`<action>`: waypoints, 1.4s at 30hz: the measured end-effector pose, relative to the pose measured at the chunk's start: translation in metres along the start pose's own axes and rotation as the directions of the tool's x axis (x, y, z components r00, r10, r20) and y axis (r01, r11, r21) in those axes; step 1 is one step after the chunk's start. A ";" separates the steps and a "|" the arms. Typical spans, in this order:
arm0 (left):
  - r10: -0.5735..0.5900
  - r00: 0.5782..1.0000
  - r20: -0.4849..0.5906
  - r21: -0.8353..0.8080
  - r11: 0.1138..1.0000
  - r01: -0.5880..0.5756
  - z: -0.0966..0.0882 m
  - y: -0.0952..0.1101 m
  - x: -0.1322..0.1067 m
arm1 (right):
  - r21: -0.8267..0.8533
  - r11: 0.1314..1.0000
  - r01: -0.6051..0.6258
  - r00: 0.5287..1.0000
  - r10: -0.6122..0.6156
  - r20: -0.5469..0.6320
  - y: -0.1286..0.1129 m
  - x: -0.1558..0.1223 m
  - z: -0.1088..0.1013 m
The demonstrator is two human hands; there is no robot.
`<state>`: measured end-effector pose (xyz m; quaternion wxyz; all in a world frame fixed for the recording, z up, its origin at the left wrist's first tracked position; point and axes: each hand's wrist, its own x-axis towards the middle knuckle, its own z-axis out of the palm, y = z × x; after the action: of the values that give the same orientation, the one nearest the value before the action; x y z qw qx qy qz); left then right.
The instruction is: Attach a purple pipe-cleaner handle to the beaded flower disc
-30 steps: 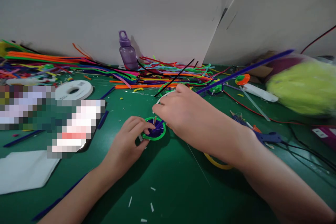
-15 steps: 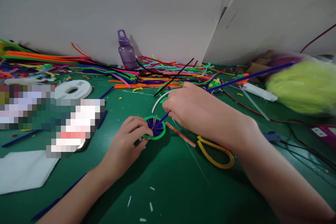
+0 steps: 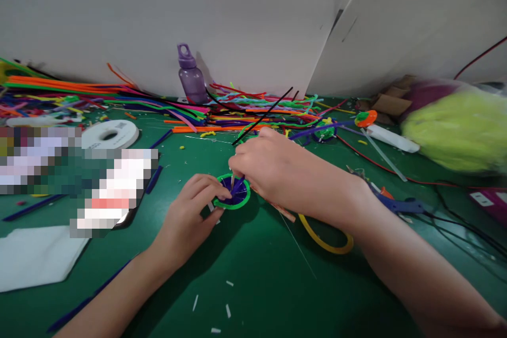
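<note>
A small round bowl-shaped piece with a green rim (image 3: 244, 202) and dark blue pipe-cleaner inside sits in front of me, thin white strands running across it. My left hand (image 3: 196, 211) pinches its left edge, thumb outside and fingers over the rim. Above the right side of the bowl, my right hand (image 3: 269, 166) is closed on a dark blue pipe cleaner (image 3: 317, 131), whose near end goes down into the bowl. The long end trails out behind the hand to the right. A thin brownish stick (image 3: 233, 178) stands up inside the bowl. My right fingertips are partly hidden.
Colourful pipe cleaners (image 3: 190, 121) lie along the wall beside a purple bottle (image 3: 192, 82). At left are a white spool (image 3: 111, 135) and white cloth (image 3: 35, 261). A yellow loop (image 3: 332, 248), blue-handled tool (image 3: 400, 205) and yellow-green bagged bundle (image 3: 455, 132) are right.
My right hand has moved left and down, closer to the bowl, and the long end of the blue pipe cleaner has swung lower. My left hand stays on the bowl.
</note>
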<state>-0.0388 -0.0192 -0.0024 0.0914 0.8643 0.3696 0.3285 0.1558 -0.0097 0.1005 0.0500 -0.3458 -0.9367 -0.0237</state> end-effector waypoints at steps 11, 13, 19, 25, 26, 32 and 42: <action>-0.066 0.998 -0.006 0.048 0.997 0.066 0.001 0.000 0.000 | -0.133 0.986 0.096 0.988 -0.110 -0.105 -0.008 0.011 0.004; -0.070 0.998 -0.007 0.044 0.997 0.070 -0.001 0.001 0.001 | -0.136 0.987 0.083 0.992 -0.094 -0.079 -0.008 0.011 0.005; -0.074 0.997 -0.007 0.022 0.997 0.074 -0.001 0.001 0.001 | -0.135 0.988 0.081 0.994 -0.090 -0.063 -0.005 0.012 0.008; -0.080 0.996 0.028 -0.021 0.997 0.080 -0.004 0.002 0.000 | -0.161 0.981 0.106 0.992 -0.115 -0.049 -0.005 0.014 0.007; -0.089 0.995 0.039 -0.031 0.995 0.090 -0.005 0.003 0.000 | -0.168 0.979 0.113 0.992 -0.122 -0.046 -0.006 0.014 0.007; -0.085 0.996 0.020 -0.149 0.985 0.087 -0.009 0.004 0.001 | -0.173 0.975 0.136 0.989 -0.143 -0.032 -0.017 0.013 0.005; 0.035 0.993 -0.112 -0.030 0.999 -0.039 -0.006 0.001 0.002 | -0.121 0.975 0.184 0.982 -0.189 -0.025 -0.032 0.013 0.016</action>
<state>-0.0408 -0.0185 0.0033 0.0785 0.8496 0.3528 0.3840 0.1245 -0.0242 0.0861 0.0441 -0.2582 -0.9609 -0.0902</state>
